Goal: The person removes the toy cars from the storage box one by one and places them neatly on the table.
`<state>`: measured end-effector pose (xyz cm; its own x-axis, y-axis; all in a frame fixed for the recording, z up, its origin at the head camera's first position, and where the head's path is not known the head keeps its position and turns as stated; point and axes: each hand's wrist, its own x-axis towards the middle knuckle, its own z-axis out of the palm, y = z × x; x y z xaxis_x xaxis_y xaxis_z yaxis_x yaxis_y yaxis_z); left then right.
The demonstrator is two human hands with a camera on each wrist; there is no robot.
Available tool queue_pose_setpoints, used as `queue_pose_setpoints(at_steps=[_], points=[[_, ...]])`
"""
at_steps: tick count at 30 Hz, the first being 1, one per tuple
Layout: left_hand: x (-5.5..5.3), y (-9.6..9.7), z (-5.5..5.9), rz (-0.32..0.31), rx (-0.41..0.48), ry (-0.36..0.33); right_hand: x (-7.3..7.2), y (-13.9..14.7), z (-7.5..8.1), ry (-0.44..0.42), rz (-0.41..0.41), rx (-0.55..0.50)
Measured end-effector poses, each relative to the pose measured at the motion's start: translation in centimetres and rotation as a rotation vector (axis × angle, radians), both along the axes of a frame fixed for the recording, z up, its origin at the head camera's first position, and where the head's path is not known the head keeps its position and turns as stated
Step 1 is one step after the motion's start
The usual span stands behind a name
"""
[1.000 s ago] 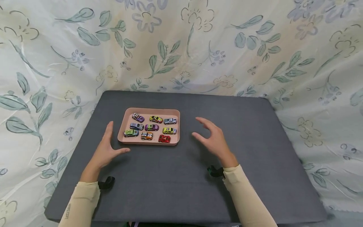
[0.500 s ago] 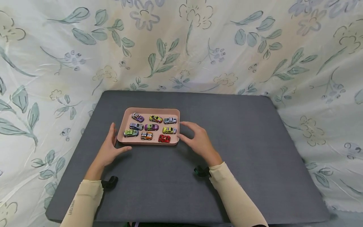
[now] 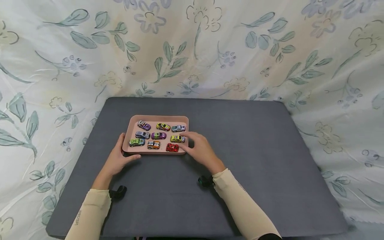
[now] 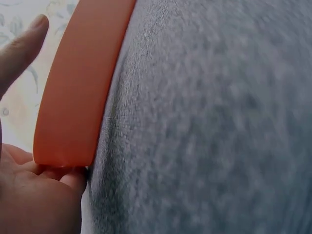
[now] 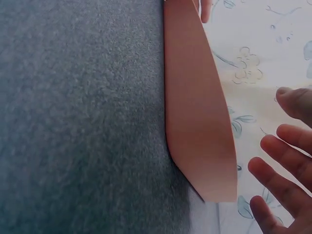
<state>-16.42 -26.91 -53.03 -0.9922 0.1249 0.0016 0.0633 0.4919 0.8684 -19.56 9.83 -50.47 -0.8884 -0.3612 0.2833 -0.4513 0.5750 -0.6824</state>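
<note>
Left hand [image 3: 115,161] was loosely spread, fingers touching the left end of the tray [image 3: 153,130] and thumb standing apart from the front wall; it had nothing in its grasp, and the contact probably served to steady that end. Right hand [image 3: 201,150], relaxed and wide, held nothing either. Its thumb and forefinger were parted over the tray's right end, beside the yellow car [image 3: 177,139]; whether they touched it could not be told. That gap seemed suited to so small a thing. The tray lay flat on the table [image 3: 228,116], left of its middle, within reach of both arms. Nine cars [image 3: 158,135] sat inside in rough rows, mostly spaced apart, presumably leaving room for fingertips, while the raised wall likely kept them from rolling off.
</note>
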Motion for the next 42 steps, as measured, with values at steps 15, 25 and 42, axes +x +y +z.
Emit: queue_pose_setpoints(at_steps=[15,25,42], points=[[0.8,0.5,-0.4,0.082,-0.004,-0.018,-0.4,-1.2,-1.7,-0.013,0.054,0.106],[0.7,0.9,-0.4,0.107,-0.003,0.003,-1.9,-2.0,-1.1,-0.05,0.065,0.272],[0.5,0.6,-0.4,0.099,0.03,0.013,-3.2,-3.3,-0.3,-0.129,0.089,0.378]])
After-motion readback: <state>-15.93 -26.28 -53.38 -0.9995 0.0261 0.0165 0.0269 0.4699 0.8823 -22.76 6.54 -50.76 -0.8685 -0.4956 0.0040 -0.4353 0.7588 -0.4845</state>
